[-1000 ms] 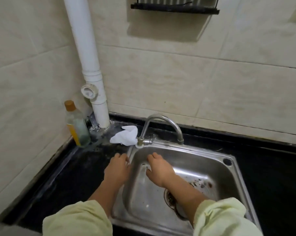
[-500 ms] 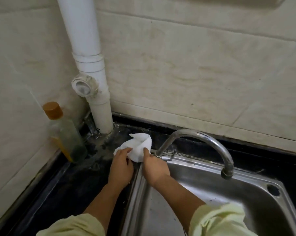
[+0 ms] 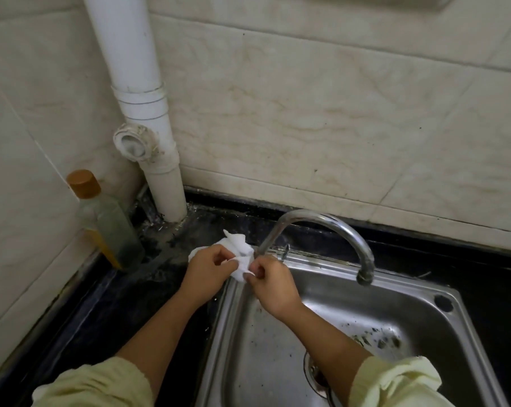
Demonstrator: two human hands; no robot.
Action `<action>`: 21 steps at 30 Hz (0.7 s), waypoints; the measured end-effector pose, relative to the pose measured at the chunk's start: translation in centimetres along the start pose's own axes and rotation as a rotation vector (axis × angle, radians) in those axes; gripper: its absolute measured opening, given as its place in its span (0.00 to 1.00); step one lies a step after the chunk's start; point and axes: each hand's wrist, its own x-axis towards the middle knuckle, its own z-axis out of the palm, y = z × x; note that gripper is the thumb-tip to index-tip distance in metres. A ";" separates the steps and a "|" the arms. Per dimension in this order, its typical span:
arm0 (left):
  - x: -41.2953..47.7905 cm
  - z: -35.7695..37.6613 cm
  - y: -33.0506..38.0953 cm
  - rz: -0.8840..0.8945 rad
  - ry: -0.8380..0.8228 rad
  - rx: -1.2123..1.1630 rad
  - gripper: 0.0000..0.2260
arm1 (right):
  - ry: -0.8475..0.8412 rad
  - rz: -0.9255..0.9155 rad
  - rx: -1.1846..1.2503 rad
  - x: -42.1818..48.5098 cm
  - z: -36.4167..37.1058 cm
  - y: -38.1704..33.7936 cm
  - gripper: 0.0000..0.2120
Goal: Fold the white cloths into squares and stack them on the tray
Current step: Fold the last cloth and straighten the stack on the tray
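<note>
Barely begun, I judge: 1 crumpled white cloth (image 3: 238,250), at the stainless-steel sink's (image 3: 351,306) 11 o'clock corner, is pinched between left hand (image 3: 208,270) and right hand (image 3: 273,284). It is unfolded, and no tray is visible.

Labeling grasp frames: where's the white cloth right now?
Head view, centre-left: white cloth pinched between left hand and right hand, over the back-left sink corner beside the faucet.

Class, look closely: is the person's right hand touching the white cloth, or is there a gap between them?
Touching. The head view shows the right hand pinching the lower edge of the white cloth between its fingertips, with no gap.
</note>
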 end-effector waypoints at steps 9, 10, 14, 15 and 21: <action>-8.6 0.4 10.2 0.107 -0.451 0.125 0.06 | 0.089 0.076 0.482 -12.5 -8.6 1.7 0.11; -9.4 0.8 11.1 0.119 -0.490 0.126 0.07 | 0.087 0.079 0.499 -13.6 -9.5 2.1 0.11; -14.9 5.5 15.3 0.177 -0.680 0.152 0.06 | 0.060 0.110 0.592 -21.5 -14.2 5.0 0.14; -16.5 7.1 16.3 0.193 -0.728 0.161 0.05 | 0.045 0.116 0.631 -23.8 -15.5 5.9 0.13; -25.2 17.0 22.7 0.294 -0.934 0.198 0.03 | 0.176 0.193 0.707 -36.8 -22.7 11.3 0.11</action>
